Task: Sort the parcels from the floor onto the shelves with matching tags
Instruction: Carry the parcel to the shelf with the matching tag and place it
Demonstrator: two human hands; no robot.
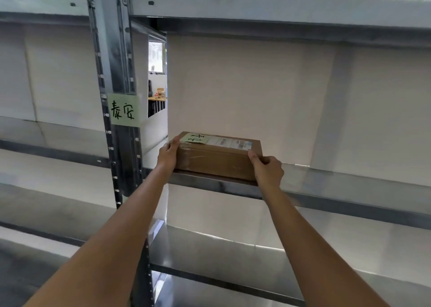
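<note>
Cardboard parcel between both hands, at shelf front edge.

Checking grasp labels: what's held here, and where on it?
The cardboard parcel, resting on the shelf, is gripped at its two short ends: left hand on the left end, right hand on the right front corner.

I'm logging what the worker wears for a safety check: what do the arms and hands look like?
Both forearms are bare, with no sleeves in view. The left hand and right hand wear no gloves, and no watch, ring or wristband shows.
</note>
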